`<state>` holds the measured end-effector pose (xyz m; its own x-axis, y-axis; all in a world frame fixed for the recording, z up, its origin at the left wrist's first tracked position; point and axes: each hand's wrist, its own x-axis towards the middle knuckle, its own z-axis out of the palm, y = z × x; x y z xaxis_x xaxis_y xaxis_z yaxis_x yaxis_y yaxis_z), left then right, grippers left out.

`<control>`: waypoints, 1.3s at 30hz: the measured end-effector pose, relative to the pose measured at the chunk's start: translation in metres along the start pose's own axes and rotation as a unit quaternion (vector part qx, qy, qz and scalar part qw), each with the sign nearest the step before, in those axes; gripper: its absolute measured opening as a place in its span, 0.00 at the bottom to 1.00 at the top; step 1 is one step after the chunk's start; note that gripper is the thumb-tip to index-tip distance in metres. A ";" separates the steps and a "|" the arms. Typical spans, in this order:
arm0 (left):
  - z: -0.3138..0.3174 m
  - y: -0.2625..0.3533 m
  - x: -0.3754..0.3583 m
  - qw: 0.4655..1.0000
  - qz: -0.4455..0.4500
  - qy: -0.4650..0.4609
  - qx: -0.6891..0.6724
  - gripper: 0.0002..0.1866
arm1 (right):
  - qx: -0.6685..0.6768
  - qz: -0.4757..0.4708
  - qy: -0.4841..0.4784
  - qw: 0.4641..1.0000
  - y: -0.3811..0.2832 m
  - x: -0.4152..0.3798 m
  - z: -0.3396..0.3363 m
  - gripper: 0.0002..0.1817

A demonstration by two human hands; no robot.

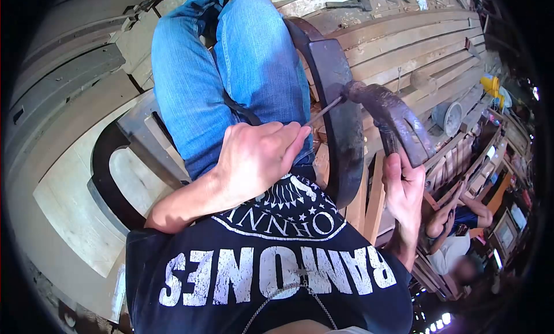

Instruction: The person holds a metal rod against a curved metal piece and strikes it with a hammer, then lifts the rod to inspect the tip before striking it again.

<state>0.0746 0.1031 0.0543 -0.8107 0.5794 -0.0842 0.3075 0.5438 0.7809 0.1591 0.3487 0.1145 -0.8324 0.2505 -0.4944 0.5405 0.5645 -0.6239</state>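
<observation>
A thin metal rod is pinched in my left hand, whose fingers are closed. The rod's far end lies over a dark, smooth curved armrest, right by the striking face of a claw hammer. My right hand is wrapped round the hammer's handle, just below its head. The claw points down and to the right. My left forearm crosses in front of my lap, above the black printed T-shirt. Where the rod ends inside my left fingers is hidden.
A second dark armrest curves at my left. Long wooden boards lie beyond the right armrest. A grey bucket and a yellow object stand farther right. Another person sits at the lower right, near wooden frames.
</observation>
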 end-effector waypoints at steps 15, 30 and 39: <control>0.003 0.002 -0.001 0.999 0.016 0.031 0.029 0.05 | -0.021 0.001 -0.025 0.999 -0.002 0.000 -0.004 0.09; 0.002 0.004 0.000 0.998 0.020 0.046 0.031 0.06 | 0.019 0.024 -0.008 0.999 0.002 -0.002 -0.001 0.11; 0.003 0.004 -0.001 0.998 0.028 0.048 0.041 0.07 | -0.008 0.005 -0.014 1.000 -0.004 -0.001 -0.001 0.15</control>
<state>0.0778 0.1069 0.0560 -0.8341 0.5512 0.0207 0.3896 0.5622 0.7295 0.1576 0.3469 0.1184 -0.8231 0.2338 -0.5175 0.5462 0.5754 -0.6088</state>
